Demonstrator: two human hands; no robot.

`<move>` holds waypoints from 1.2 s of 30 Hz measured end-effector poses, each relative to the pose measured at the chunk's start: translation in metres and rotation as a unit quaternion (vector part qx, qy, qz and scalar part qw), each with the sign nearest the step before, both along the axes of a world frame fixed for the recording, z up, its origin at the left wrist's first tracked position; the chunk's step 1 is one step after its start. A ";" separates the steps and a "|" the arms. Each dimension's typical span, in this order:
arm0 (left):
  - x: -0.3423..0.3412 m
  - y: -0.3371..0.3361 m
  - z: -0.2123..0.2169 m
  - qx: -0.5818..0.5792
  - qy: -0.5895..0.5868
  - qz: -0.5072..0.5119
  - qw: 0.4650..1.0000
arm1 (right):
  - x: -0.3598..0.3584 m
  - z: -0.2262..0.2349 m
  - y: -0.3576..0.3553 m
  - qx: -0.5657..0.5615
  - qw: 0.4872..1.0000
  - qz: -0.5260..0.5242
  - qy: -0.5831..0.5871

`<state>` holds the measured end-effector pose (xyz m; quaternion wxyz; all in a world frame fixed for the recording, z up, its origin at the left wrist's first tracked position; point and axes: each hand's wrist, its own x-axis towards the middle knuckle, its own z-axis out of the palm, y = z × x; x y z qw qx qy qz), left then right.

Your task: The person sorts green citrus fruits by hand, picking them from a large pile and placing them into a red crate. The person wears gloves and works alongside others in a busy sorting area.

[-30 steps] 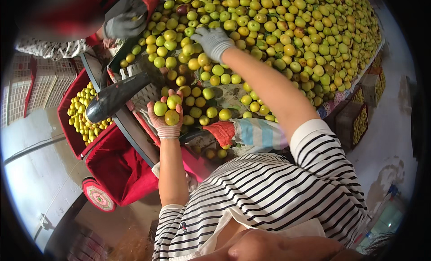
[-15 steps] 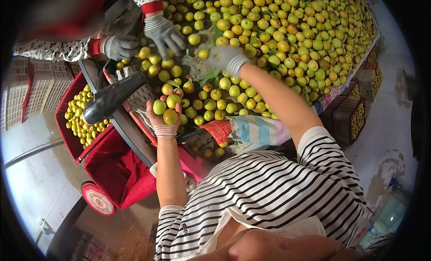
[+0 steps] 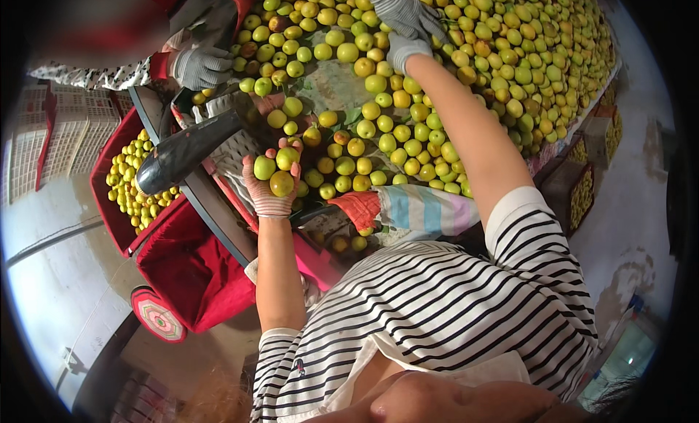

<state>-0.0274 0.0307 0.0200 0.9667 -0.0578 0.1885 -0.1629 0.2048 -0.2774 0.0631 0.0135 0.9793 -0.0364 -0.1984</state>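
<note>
Three yellow-green jujubes (image 3: pixel 282 183) sit in my left hand (image 3: pixel 271 202), palm up, its fingers curled round them. That hand wears a striped glove with the fingertips bare, and is held over the near left edge of the jujube heap. My right hand (image 3: pixel 405 52), in a grey-white glove, reaches far out onto the large heap of jujubes (image 3: pixel 510 66). Its fingers are hidden, partly by a co-worker's gloved hand (image 3: pixel 408 14) touching or just beyond it. The co-worker's other gloved hand (image 3: pixel 200 67) rests at the upper left, near the heap's edge.
A black chute (image 3: pixel 186 153) slopes over a red fabric bin (image 3: pixel 109 161) holding jujubes, left of a metal rail. White crates (image 3: pixel 73 132) stand at far left, filled crates (image 3: pixel 571 190) at right. A striped cloth (image 3: pixel 422 210) edges the heap.
My right hand has moved away and to the right over the heap. The co-worker's one hand has shifted right beside it. Jujubes near the chute have moved or gone. My left hand still holds its three.
</note>
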 end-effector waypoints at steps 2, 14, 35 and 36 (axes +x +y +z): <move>-0.002 0.001 0.000 0.016 -0.001 0.009 1.000 | -0.023 0.022 0.021 -0.012 0.998 0.035 0.050; -0.001 -0.006 0.006 0.098 0.021 0.040 0.994 | -0.070 0.028 0.155 0.126 0.954 0.271 -0.015; -0.044 0.004 0.045 0.129 -0.135 0.030 0.982 | -0.156 0.068 0.158 0.360 0.876 0.312 0.081; -0.052 0.010 0.054 0.086 -0.131 0.051 0.986 | -0.150 0.065 0.153 0.385 0.867 0.302 0.095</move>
